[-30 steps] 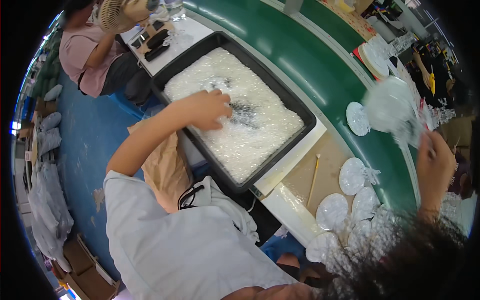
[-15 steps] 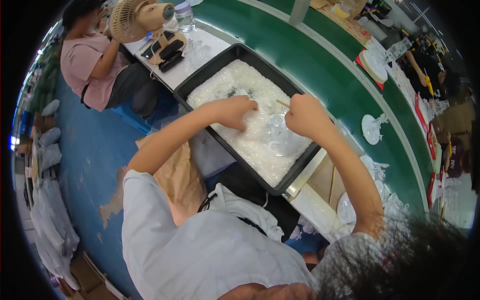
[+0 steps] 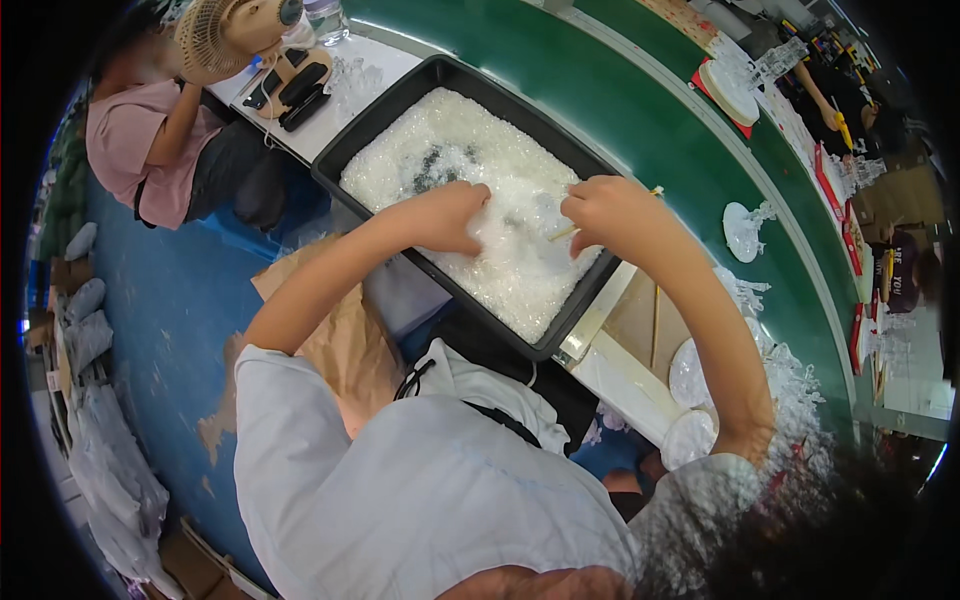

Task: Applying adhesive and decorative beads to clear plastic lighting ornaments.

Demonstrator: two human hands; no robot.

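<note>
Head view. Tray (image 3: pixel 340 160), black, rectangular, deep-walled, sits at the edge of a white bench; filled nearly to the rim with small clear plastic pieces (image 3: pixel 470 150), a glittering loose heap, with one darker hollow near its middle.

Left hand (image 3: pixel 447 216): resting palm-down on the heap near the tray's front half, fingers curled loosely into the pieces. Whether anything is actually pinched under the fingers cannot be told; they are partly buried.

Right hand (image 3: pixel 605 212): just beside the left, also over the heap, close to the tray's right wall. Fingers closed around a thin pale stick (image 3: pixel 566 232), which pokes out on both sides of the fist and points down toward the pieces between the two hands.

Surroundings. Green conveyor belt (image 3: pixel 640 110) curves past the tray's far side. On it, a white round disc with a clear cluster on top (image 3: pixel 745 228), well apart from the hands. More white discs (image 3: pixel 690 372) lie at the person's right, near the elbow, beside a second thin stick (image 3: pixel 656 325) on a tan surface. Small fan (image 3: pixel 225 30) and dark handheld items (image 3: pixel 295 85) stand on the bench beyond the tray's left corner. Another person in a pink top (image 3: pixel 140 150) sits at left. Nothing lies between the hands and the heap.
</note>
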